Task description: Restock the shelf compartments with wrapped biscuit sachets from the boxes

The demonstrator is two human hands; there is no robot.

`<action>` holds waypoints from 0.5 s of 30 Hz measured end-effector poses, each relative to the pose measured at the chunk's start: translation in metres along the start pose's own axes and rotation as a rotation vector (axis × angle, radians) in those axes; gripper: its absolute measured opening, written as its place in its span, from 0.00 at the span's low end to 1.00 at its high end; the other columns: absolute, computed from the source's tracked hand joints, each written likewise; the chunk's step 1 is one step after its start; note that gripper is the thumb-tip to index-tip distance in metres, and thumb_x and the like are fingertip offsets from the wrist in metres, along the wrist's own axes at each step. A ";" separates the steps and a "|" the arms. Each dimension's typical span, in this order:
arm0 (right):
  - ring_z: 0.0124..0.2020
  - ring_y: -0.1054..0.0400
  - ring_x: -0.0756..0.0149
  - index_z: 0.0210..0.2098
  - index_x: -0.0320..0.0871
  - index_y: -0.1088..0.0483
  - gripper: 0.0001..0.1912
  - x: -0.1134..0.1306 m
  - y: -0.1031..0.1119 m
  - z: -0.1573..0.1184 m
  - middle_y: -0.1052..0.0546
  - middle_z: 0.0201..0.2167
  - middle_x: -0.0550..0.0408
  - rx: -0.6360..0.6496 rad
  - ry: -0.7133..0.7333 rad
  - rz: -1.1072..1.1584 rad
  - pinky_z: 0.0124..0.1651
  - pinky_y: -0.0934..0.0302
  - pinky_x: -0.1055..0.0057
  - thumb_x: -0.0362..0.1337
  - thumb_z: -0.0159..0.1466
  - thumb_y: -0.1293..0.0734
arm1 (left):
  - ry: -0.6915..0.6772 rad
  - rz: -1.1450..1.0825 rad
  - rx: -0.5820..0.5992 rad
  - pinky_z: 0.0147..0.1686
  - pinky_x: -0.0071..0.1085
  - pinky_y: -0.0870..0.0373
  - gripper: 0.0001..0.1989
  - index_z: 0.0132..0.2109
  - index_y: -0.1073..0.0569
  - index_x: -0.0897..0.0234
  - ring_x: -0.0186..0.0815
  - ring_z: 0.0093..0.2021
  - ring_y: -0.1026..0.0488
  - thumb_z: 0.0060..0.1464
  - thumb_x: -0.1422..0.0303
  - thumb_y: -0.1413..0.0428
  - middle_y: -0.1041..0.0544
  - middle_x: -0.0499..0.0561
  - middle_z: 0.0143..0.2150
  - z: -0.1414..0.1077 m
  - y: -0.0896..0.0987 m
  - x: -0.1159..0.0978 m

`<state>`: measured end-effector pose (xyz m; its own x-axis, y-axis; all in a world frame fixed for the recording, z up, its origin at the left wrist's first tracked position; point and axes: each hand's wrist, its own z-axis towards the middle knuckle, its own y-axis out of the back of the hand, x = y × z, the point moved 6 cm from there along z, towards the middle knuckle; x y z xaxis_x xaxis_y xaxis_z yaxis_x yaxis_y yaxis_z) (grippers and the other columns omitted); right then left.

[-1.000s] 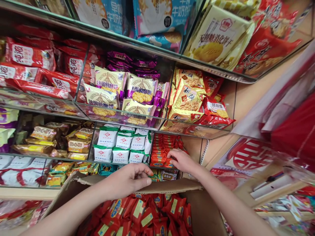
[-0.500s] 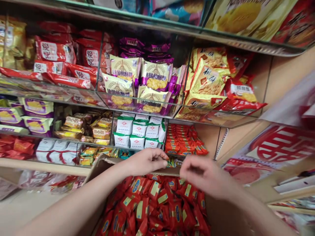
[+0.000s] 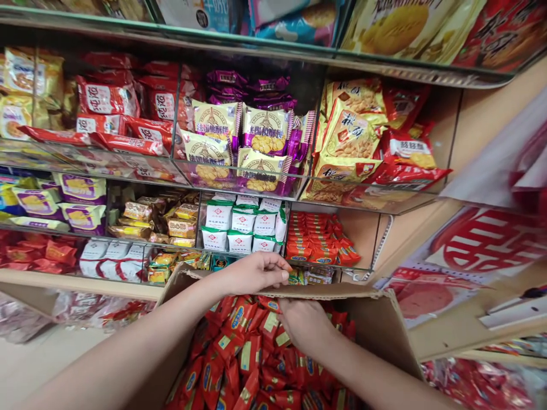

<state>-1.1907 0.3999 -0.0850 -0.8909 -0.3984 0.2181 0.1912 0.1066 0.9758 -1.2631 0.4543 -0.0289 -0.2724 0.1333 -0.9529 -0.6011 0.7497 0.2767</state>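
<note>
My left hand (image 3: pixel 260 271) hovers at the far rim of an open cardboard box (image 3: pixel 384 327). Its fingers are loosely curled, with a gap to the thumb, and I see nothing held between them. Inside the box lies a heap of small red snack packets (image 3: pixel 250 353) with blue and gold labels. My right hand (image 3: pixel 307 323) reaches down onto the far part of this heap, its fingertips beside a red packet (image 3: pixel 269 303). Those fingers are mostly hidden, so a grip cannot be made out. Behind the box, similar red packets (image 3: pixel 314 239) stand stacked in a shelf compartment.
Glass-fronted shelves (image 3: pixel 239 185) hold biscuits in several divided compartments. White-and-green packets (image 3: pixel 241 222) sit left of the stacked red ones. A wooden side panel (image 3: pixel 427 131) rises at right, near a hanging red-and-white bag (image 3: pixel 482 239). Plastic-wrapped goods (image 3: pixel 102 310) lie below, left.
My right hand has come down and left, from above the box's far right edge onto the packets inside. My left hand has hardly moved. The view has shifted slightly.
</note>
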 end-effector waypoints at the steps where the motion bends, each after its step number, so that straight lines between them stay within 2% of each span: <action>1: 0.37 0.34 0.56 0.39 0.39 0.36 0.11 0.000 0.012 -0.009 0.28 0.35 0.43 -0.010 -0.009 0.078 0.38 0.41 0.63 0.36 0.58 0.42 | 0.002 -0.023 -0.001 0.30 0.25 0.37 0.17 0.40 0.32 0.67 0.28 0.29 0.34 0.49 0.58 0.49 0.27 0.51 0.33 -0.002 0.001 0.000; 5: 0.35 0.33 0.64 0.35 0.46 0.36 0.12 -0.005 0.052 -0.033 0.28 0.33 0.56 -0.061 -0.090 0.533 0.35 0.40 0.71 0.44 0.54 0.37 | -0.045 -0.090 0.056 0.36 0.28 0.36 0.18 0.43 0.32 0.66 0.31 0.35 0.32 0.52 0.57 0.53 0.27 0.54 0.39 -0.010 0.001 -0.006; 7: 0.27 0.32 0.69 0.37 0.45 0.38 0.13 -0.011 0.059 -0.035 0.28 0.30 0.58 -0.054 -0.151 0.803 0.28 0.39 0.75 0.45 0.54 0.37 | -0.073 -0.115 0.094 0.38 0.28 0.37 0.19 0.44 0.32 0.66 0.33 0.38 0.32 0.51 0.57 0.52 0.27 0.54 0.40 -0.014 0.001 -0.010; 9: 0.18 0.35 0.73 0.33 0.43 0.41 0.13 -0.017 0.057 -0.032 0.29 0.23 0.60 -0.026 -0.185 0.998 0.19 0.42 0.78 0.46 0.57 0.40 | -0.086 -0.151 0.099 0.37 0.26 0.37 0.19 0.43 0.30 0.66 0.32 0.37 0.31 0.49 0.57 0.49 0.26 0.52 0.38 -0.017 0.002 -0.011; 11: 0.14 0.37 0.74 0.28 0.43 0.43 0.14 -0.022 0.055 -0.029 0.31 0.19 0.61 -0.049 -0.196 1.070 0.14 0.46 0.79 0.48 0.58 0.43 | -0.074 -0.210 0.094 0.33 0.24 0.37 0.18 0.42 0.30 0.66 0.29 0.32 0.31 0.46 0.59 0.45 0.26 0.50 0.34 -0.017 0.002 -0.010; 15: 0.14 0.37 0.73 0.26 0.44 0.46 0.14 -0.024 0.057 -0.026 0.31 0.17 0.61 -0.170 -0.188 0.981 0.14 0.46 0.79 0.47 0.61 0.47 | -0.039 -0.291 0.055 0.30 0.22 0.37 0.14 0.39 0.29 0.67 0.26 0.27 0.33 0.44 0.65 0.42 0.27 0.46 0.28 -0.012 0.000 -0.005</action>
<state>-1.1479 0.3916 -0.0337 -0.3567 -0.0535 0.9327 0.9166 0.1729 0.3605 -1.2710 0.4456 -0.0229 -0.0649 -0.0680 -0.9956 -0.6080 0.7938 -0.0146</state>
